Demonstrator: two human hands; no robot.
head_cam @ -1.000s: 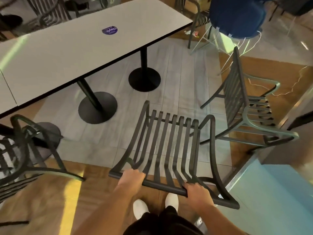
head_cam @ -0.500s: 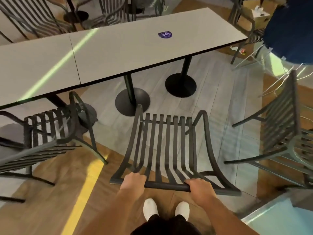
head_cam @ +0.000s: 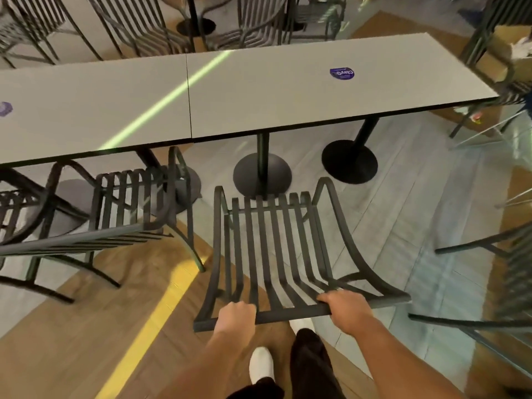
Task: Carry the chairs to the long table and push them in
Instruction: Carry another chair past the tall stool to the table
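I hold a dark slatted metal chair point(head_cam: 273, 249) by the top rail of its backrest, facing the long grey table point(head_cam: 259, 90). My left hand point(head_cam: 236, 316) grips the rail near its left end. My right hand point(head_cam: 345, 311) grips the same rail further right. The chair's seat points toward the table, just short of a black round table base point(head_cam: 262, 175). A second dark slatted chair point(head_cam: 129, 208) stands to the left, its front under the table edge.
Another dark chair point(head_cam: 506, 283) stands at the right edge. A second round base point(head_cam: 349, 161) is under the table's right end. More chairs point(head_cam: 144, 24) line the far side. A yellow floor line point(head_cam: 161, 312) runs by my white shoes point(head_cam: 260, 364).
The view has swung right-to-left along the table, and I have come closer to it with the chair. The chair on the left now sits nearer the held one. Both hands keep their grip.
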